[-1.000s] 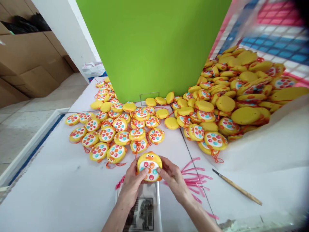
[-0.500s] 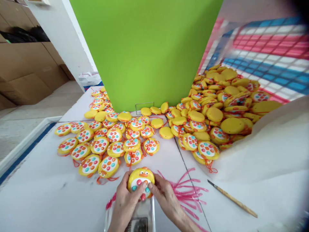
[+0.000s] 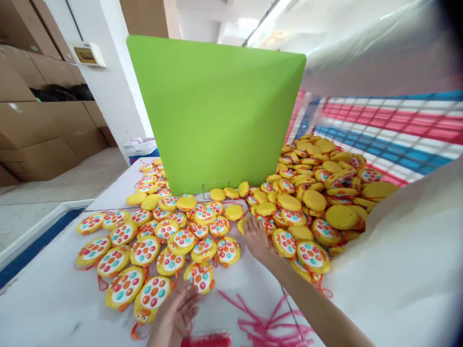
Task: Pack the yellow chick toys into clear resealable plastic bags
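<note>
My left hand (image 3: pixel 172 315) lies low at the bottom edge, fingers loosely apart, its tips at the lower rim of a yellow chick-shaped push-button toy (image 3: pixel 199 276) that rests on the white table (image 3: pixel 50 308). That toy closes a laid-out group of similar toys (image 3: pixel 152 241), faces up. My right hand (image 3: pixel 257 239) is stretched forward with fingers extended, touching a yellow toy standing on edge (image 3: pixel 241 225) at the foot of the big heap of toys (image 3: pixel 318 207).
A green upright board (image 3: pixel 217 111) on a wire stand (image 3: pixel 215 185) blocks the back. Pink strips (image 3: pixel 260 323) and a red strip bundle (image 3: pixel 206 340) lie near me. A striped sack (image 3: pixel 379 125) and white sheet (image 3: pixel 398 255) are right, cardboard boxes (image 3: pixel 43 130) left.
Both hands let go of the toy they held; it now lies at the front of the laid-out group. My right hand reached forward to the heap. The view tilted upward.
</note>
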